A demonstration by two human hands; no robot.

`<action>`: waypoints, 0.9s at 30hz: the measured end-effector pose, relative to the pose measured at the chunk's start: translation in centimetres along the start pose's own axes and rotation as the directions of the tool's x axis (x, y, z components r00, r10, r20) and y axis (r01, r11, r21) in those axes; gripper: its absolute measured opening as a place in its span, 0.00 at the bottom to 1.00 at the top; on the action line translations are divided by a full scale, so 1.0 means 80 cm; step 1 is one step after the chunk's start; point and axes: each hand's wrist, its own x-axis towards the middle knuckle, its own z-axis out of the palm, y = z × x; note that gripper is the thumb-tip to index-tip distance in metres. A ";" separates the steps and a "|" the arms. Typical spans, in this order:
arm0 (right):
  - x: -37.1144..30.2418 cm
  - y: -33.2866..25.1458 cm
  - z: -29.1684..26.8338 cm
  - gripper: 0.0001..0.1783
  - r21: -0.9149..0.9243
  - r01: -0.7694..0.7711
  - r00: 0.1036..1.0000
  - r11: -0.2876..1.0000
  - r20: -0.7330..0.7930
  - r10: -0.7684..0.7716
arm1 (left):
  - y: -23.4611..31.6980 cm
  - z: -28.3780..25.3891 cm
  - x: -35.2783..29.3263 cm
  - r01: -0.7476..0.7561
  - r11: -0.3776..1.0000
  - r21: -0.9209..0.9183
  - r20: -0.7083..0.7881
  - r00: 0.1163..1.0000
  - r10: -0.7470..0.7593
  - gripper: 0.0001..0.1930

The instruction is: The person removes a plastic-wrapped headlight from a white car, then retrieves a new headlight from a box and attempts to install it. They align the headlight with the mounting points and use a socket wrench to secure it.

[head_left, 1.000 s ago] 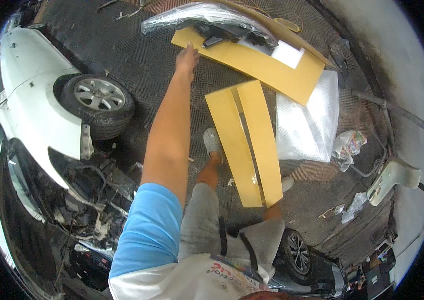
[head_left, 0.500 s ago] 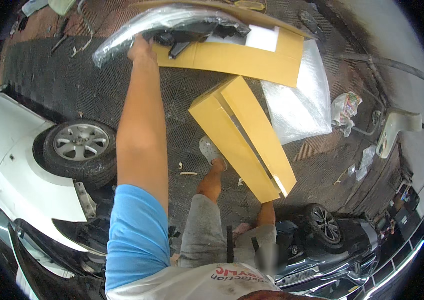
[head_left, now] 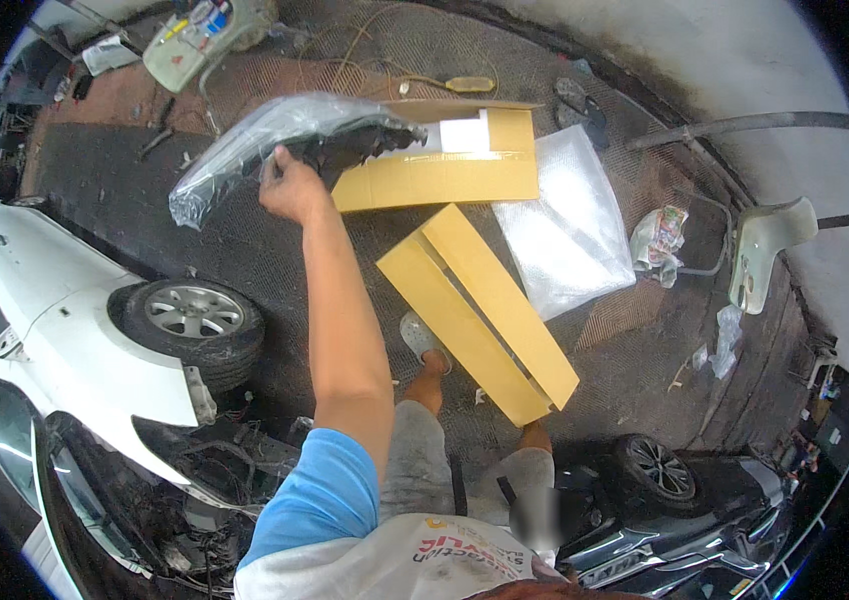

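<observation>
My left hand (head_left: pixel 292 187) reaches forward at the upper left, closed on the edge of a car headlight (head_left: pixel 285 140). Clear plastic wrap covers the long curved lens, and the black housing with its brackets faces the right side. The headlight's right end overlaps an open cardboard box (head_left: pixel 445 180), which has white packing foam (head_left: pixel 465 136) inside. Nearer my feet, a long narrow cardboard box (head_left: pixel 480 315) lies at a slant, a slit running between its flaps. My right hand is out of view.
On the left is a white car (head_left: pixel 75 290) with an exposed front wheel (head_left: pixel 195 312) and an open engine bay. A dark car (head_left: pixel 675 520) stands at lower right. Bubble wrap (head_left: pixel 565 225) lies beside the boxes. A plastic chair (head_left: pixel 770 250) is by the right wall, another chair (head_left: pixel 185 55) at upper left.
My left hand has drawn back nearer to me with the headlight, now more bent at the elbow. The view has shifted, showing more of the far floor and the chair at upper left.
</observation>
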 end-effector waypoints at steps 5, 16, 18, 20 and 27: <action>0.032 0.030 0.020 0.25 0.145 0.079 0.994 0.986 0.068 -0.090 | 0.134 -0.072 -0.029 -0.161 0.984 0.071 0.046 0.986 0.158 0.16; 0.214 -0.148 -0.199 0.34 0.791 0.419 0.784 0.446 -0.068 -0.618 | 0.575 -0.330 -0.246 -0.638 0.765 0.081 0.545 0.671 0.502 0.17; 0.186 -0.228 -0.273 0.31 0.626 0.769 0.442 0.131 -0.372 -0.816 | 0.660 -0.369 -0.303 -0.704 0.705 0.090 0.599 0.604 0.526 0.18; 0.124 -0.285 -0.339 0.33 0.763 0.617 0.225 -0.194 -0.407 -0.885 | 0.718 -0.401 -0.344 -0.660 0.748 0.072 0.686 0.577 0.443 0.18; -0.031 -0.248 -0.390 0.32 0.957 -0.221 -0.031 -0.187 -0.198 -0.980 | 0.788 -0.428 -0.500 -0.453 0.884 0.115 0.880 0.459 0.121 0.21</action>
